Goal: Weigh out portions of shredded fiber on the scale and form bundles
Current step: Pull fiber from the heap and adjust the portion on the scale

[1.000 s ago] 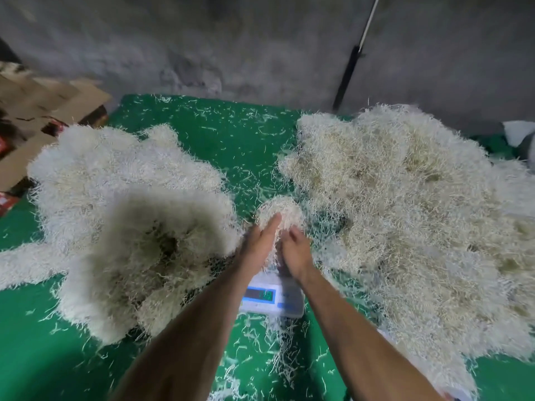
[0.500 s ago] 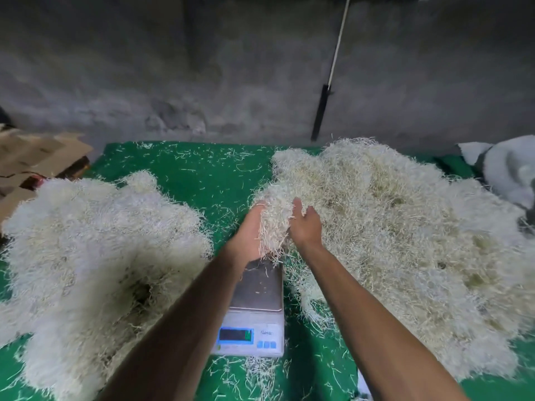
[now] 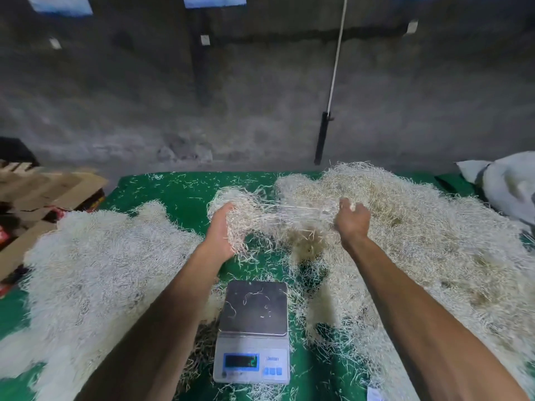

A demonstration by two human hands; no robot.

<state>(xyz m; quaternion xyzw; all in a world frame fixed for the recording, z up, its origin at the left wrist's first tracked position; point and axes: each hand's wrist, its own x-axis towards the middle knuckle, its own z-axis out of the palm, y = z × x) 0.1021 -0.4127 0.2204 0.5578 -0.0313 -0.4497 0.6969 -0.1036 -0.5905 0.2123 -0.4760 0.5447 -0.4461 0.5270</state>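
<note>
**Hands stretch a light, tangled clump above the scale**

Left hand [image 3: 221,230] cups a clump of shredded fiber [image 3: 246,218] at the middle of the frame, fingers curled round its underside, while the right hand [image 3: 351,219] pinches the strands at the clump's right end; the two hands are spread apart, with thin strands drawn out between them.

Largest, the right heap [image 3: 419,241] fills the right half of the green worktop [image 3: 179,189], its near edge touching the stretched strands. The left heap [image 3: 95,261] lies at the left, whiter and flatter. Smaller, the scale [image 3: 253,331] sits at lower centre, its platform bare but for a few stray strands.

The fiber looks very light, soft and springy, and it clings to itself yet sheds loose bits. It likely needs a scooping grasp from below, at the dense middle of the clump, since pinched ends would probably just pull out thin.
</note>
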